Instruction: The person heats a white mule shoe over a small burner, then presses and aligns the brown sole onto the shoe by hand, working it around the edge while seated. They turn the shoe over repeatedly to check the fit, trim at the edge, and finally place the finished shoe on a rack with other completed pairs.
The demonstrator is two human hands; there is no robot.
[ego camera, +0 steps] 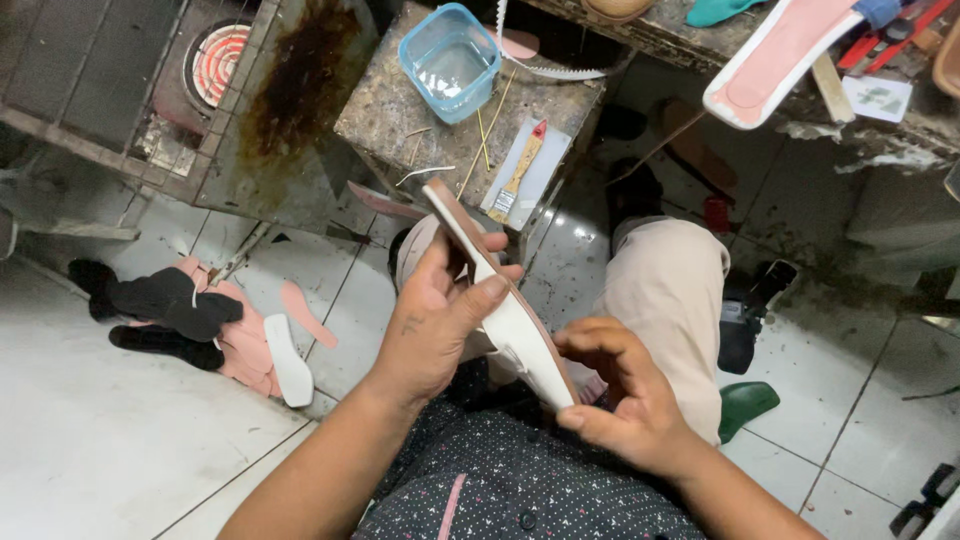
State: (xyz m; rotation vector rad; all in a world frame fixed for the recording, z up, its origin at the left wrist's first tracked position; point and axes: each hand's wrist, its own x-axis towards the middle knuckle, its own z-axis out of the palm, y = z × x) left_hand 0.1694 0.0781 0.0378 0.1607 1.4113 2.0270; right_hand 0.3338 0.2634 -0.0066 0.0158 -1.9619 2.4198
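Note:
My left hand (435, 320) grips a flat shoe sole (505, 315) around its middle, thumb across the white underside. The sole is tilted on edge, its pink-brown upper face turned away, toe end pointing toward the small table. At the near heel end my right hand (625, 395) pinches the sole's edge with fingertips and thumb. Both hands are over my lap, above a dark dotted garment (520, 480) and beige trousers (665, 300).
A worn small table (400, 110) ahead carries a blue plastic tub (450, 60) and a small brush on a white card (522, 172). Pink, white and black insoles (215, 320) lie on the tiled floor at left. A coil heater (222, 62) glows behind a wire rack. A workbench (900, 120) holds another sole.

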